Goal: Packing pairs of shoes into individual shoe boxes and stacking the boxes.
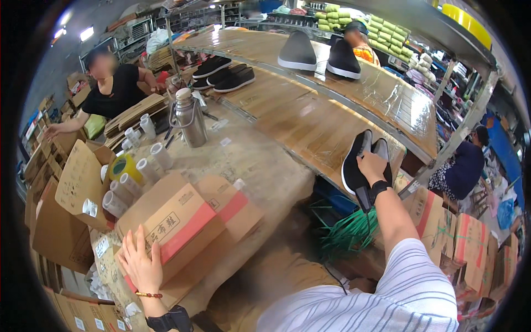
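My left hand (141, 260) lies with fingers spread along the side of a brown cardboard box (185, 221) with a red stripe. The box rests on the covered table, over another flattened or similar carton (238, 207). Out to the right, my right hand (371, 166) is closed on a pair of black slip-on shoes (354, 160) with white soles, at the near edge of the wooden shelf. Its fingers reach into the shoe opening and are partly hidden. Farther along the shelf lie more black shoes (235, 79).
A steel flask (189, 119) stands on the table, near white rolls (161, 156) and a yellow tape roll (124, 167). Open cartons (83, 182) crowd the left. Green straps (354, 232) and stacked boxes (470, 249) fill the lower right. A co-worker (113, 86) works across the table.
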Demonstrator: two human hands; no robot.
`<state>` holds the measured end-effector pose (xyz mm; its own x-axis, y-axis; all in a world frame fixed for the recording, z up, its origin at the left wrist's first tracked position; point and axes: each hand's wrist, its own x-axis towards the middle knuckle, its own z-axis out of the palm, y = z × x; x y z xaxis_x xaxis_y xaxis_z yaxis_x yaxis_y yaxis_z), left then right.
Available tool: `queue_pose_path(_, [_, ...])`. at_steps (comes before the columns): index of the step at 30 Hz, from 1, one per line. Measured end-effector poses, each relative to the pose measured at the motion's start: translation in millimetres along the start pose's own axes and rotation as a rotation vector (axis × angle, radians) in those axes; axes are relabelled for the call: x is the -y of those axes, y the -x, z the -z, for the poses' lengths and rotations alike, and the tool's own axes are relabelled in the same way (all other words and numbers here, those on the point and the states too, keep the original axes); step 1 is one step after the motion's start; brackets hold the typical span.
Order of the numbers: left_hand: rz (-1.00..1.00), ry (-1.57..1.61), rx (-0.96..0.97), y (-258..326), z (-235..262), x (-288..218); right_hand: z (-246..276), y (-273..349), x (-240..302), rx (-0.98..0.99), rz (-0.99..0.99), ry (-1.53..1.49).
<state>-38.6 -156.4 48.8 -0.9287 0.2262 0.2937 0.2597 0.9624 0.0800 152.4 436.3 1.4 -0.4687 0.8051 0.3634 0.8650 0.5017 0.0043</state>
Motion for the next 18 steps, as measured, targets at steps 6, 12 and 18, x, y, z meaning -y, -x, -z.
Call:
queue_pose_path(6, [-0.066,0.027,-0.125,-2.5,3.0,2.1,-11.2,-8.6,32.7,0.036,0.301,-0.736])
queue_pose_path(12, [-0.093,0.181,-0.555,22.2,19.3,-24.1,60.0,80.6,120.7,0.701,0.127,-2.169])
queue_pose_path(18, [-0.128,0.265,-0.418,52.0,-6.4,-69.8,92.7,123.8,168.2,1.038,0.223,-2.497])
